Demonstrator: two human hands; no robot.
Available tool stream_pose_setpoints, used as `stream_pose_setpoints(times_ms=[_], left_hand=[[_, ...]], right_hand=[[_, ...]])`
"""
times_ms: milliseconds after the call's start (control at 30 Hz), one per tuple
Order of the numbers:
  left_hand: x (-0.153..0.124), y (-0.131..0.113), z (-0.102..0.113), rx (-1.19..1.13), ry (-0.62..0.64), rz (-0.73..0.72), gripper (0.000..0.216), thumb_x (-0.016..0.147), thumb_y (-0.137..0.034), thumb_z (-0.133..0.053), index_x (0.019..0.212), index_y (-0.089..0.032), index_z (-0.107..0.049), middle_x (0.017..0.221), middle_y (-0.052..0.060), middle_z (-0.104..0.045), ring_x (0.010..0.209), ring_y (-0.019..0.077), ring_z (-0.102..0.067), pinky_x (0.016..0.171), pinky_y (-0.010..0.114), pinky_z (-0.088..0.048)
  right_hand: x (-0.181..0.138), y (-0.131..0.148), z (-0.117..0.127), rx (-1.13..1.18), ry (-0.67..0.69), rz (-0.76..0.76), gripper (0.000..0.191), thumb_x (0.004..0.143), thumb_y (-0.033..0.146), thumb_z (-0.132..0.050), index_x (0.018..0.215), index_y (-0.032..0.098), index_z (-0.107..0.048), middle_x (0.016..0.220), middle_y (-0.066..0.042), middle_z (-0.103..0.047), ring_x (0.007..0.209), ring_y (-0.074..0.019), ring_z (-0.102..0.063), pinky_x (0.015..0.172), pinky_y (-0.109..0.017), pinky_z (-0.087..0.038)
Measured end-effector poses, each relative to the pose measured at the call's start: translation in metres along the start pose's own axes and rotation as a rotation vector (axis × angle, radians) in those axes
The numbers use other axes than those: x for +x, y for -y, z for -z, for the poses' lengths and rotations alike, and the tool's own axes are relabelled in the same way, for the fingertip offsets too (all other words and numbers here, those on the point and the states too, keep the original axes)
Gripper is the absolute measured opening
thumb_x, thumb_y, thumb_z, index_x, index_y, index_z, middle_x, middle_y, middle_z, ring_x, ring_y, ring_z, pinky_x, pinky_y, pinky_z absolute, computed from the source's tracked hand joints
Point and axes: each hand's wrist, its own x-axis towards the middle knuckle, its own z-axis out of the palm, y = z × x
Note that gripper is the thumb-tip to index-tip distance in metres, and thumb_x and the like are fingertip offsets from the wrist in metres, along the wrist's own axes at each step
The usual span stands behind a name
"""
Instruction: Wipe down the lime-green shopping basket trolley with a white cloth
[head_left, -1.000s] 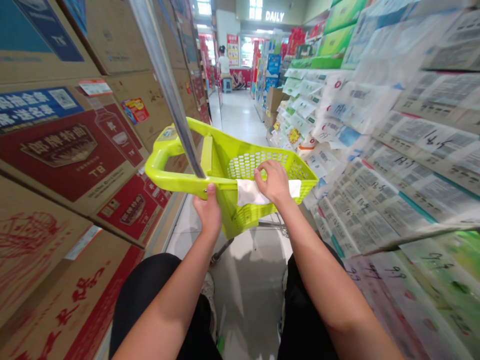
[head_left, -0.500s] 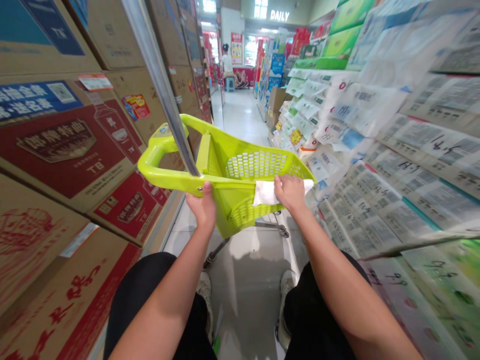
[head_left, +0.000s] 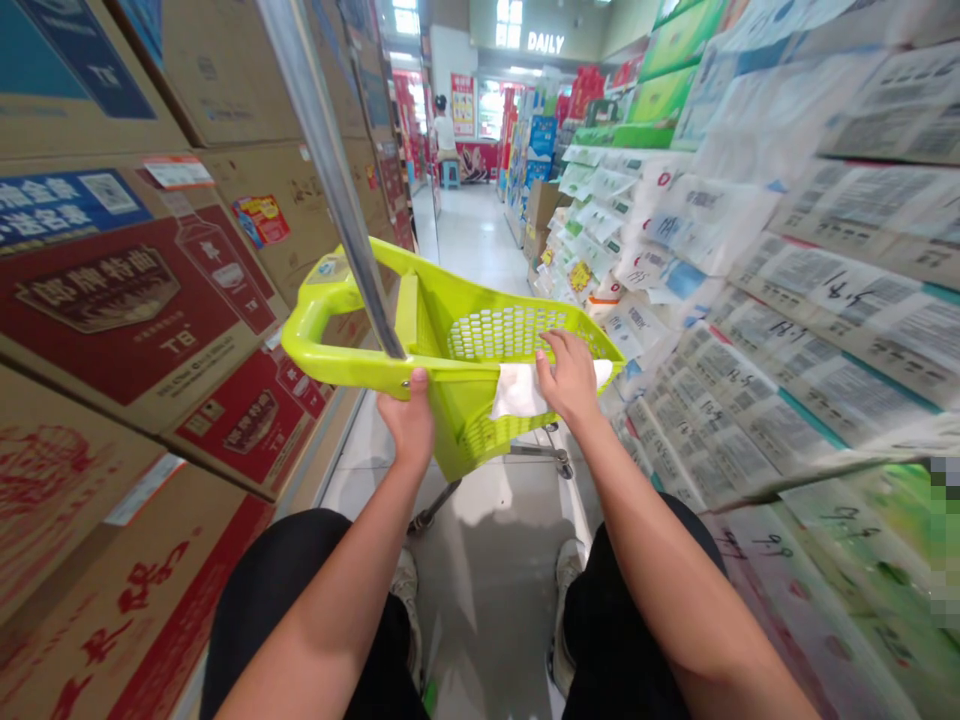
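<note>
A lime-green plastic shopping cart basket [head_left: 465, 374] stands tilted before me on a metal wheeled frame. My left hand [head_left: 409, 425] grips its near side below the handle, thumb up by a bolt; the other fingers are mostly hidden behind the plastic. A white cloth [head_left: 517, 391] lies draped over the near rim towards the front end. Over that cloth, my right hand [head_left: 570, 378] has its thumb and fingers spread apart, raised above the rim; whether the palm touches the cloth is hard to tell. A metal pole [head_left: 334, 180] rises from the handle end.
Stacked cardboard cartons [head_left: 127, 290] wall the left side. On the right, packs of tissue paper [head_left: 795, 330] are piled high with handwritten prices. The tiled aisle [head_left: 480, 245] runs ahead to a person [head_left: 445, 135] on a blue stool [head_left: 450, 174]. My shoes flank the cart.
My right hand has loosened from the cloth and rim, its fingers lifting and spreading. The cloth hangs a little lower. My left hand keeps its grip.
</note>
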Motion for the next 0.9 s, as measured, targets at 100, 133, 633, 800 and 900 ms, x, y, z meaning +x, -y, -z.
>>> stream_pose_setpoints(times_ms=[100, 133, 633, 800, 900], left_hand=[[-0.007, -0.002, -0.005, 0.024, 0.025, 0.006, 0.054, 0.082, -0.063, -0.071, 0.099, -0.011, -0.072, 0.100, 0.015, -0.077, 0.097, 0.0279, -0.074, 0.094, 0.039, -0.057], [-0.009, -0.002, -0.007, 0.024, 0.023, 0.011, 0.055, 0.082, -0.063, -0.072, 0.101, -0.011, -0.072, 0.103, 0.016, -0.077, 0.098, 0.0282, -0.074, 0.094, 0.040, -0.056], [0.021, -0.001, 0.007, 0.080, 0.031, -0.056, 0.053, 0.080, -0.062, -0.073, 0.092, -0.011, -0.072, 0.091, 0.012, -0.076, 0.087, 0.0255, -0.072, 0.083, 0.035, -0.056], [0.021, 0.004, 0.003, 0.059, 0.002, -0.027, 0.053, 0.083, -0.064, -0.068, 0.090, -0.011, -0.071, 0.086, 0.010, -0.075, 0.084, 0.0247, -0.071, 0.081, 0.035, -0.056], [0.011, 0.002, -0.002, 0.042, 0.010, -0.020, 0.053, 0.083, -0.064, -0.068, 0.089, -0.011, -0.071, 0.085, 0.010, -0.074, 0.084, 0.0246, -0.071, 0.081, 0.035, -0.057]], right_hand=[[0.012, 0.023, -0.008, -0.055, 0.160, -0.105, 0.051, 0.106, 0.044, -0.036, 0.098, 0.016, -0.079, 0.096, -0.015, -0.078, 0.097, -0.0280, -0.069, 0.086, -0.035, -0.042], [0.013, 0.035, -0.010, -0.061, 0.185, -0.133, 0.053, 0.106, 0.045, -0.037, 0.089, 0.017, -0.078, 0.086, -0.014, -0.077, 0.090, -0.0271, -0.069, 0.080, -0.034, -0.040], [0.003, 0.011, -0.026, -0.094, 0.073, 0.076, 0.041, 0.108, 0.039, -0.037, 0.088, 0.019, -0.066, 0.089, -0.011, -0.070, 0.090, -0.0255, -0.058, 0.083, -0.036, -0.035], [-0.001, -0.058, -0.020, -0.244, 0.039, -0.146, 0.039, 0.104, 0.033, -0.040, 0.092, 0.015, -0.072, 0.098, -0.017, -0.072, 0.096, -0.0299, -0.058, 0.087, -0.039, -0.036], [-0.003, -0.049, -0.022, -0.235, -0.014, -0.194, 0.037, 0.101, 0.028, -0.040, 0.088, 0.015, -0.072, 0.095, -0.017, -0.072, 0.095, -0.0300, -0.057, 0.090, -0.041, -0.037]])
